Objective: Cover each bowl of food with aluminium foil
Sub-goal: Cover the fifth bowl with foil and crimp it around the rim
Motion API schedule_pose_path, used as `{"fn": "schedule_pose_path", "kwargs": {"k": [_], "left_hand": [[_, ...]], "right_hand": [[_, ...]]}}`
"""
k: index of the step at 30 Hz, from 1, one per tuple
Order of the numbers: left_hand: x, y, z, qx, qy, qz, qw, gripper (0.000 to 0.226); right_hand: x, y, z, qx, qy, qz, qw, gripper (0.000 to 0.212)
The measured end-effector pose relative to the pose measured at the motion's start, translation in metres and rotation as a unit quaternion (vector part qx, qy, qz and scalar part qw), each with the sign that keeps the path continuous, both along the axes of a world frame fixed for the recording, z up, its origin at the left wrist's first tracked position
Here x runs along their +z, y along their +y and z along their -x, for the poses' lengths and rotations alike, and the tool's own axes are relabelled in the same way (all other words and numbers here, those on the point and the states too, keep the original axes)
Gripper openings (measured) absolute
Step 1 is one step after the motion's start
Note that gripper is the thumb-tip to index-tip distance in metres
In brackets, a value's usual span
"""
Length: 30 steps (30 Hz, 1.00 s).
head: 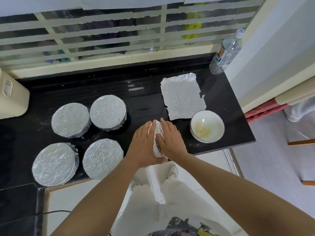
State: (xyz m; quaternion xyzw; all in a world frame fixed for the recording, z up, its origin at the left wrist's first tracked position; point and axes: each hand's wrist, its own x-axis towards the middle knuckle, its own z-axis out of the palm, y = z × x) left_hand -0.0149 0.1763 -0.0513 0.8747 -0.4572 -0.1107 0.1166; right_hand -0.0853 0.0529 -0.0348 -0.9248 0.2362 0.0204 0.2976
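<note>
Left hand [144, 142] and right hand [171, 139] flat, pressing the foil-wrapped bowl [157, 149] between them. Next, likely: foil sheet [183, 96] onto uncovered bowl [213, 121].

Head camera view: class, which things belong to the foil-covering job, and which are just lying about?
Job: four covered bowls, bowl being wrapped, left hand, right hand, uncovered bowl, loose foil sheet.
Lying about: water bottle, cream container.

Reaching fwd w/ both forearms bare, converging; pressing down w/ L hand [144, 142] & R hand [171, 139] side by side, fingers straight, close together.
</note>
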Motion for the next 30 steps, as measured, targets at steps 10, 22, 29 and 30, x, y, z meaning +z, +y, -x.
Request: {"fn": "schedule_pose_path", "kwargs": {"k": [10, 22, 29, 30], "left_hand": [[-0.001, 0.000, 0.000, 0.014, -0.014, -0.009, 1.000, 0.112], [-0.002, 0.015, 0.012, 0.059, 0.022, -0.010, 0.998, 0.134], [-0.009, 0.017, 0.013, 0.054, 0.038, 0.014, 0.998, 0.130], [-0.010, 0.017, 0.013, 0.053, 0.037, 0.017, 0.998, 0.130]], "right_hand": [[-0.005, -0.005, 0.000, -0.017, -0.004, -0.070, 0.997, 0.056], [-0.007, -0.004, 0.003, 0.002, -0.003, -0.112, 0.994, 0.045], [-0.010, -0.001, 0.003, -0.022, -0.023, -0.140, 0.990, 0.048], [-0.010, -0.001, 0.004, -0.023, -0.024, -0.143, 0.989, 0.049]]}}
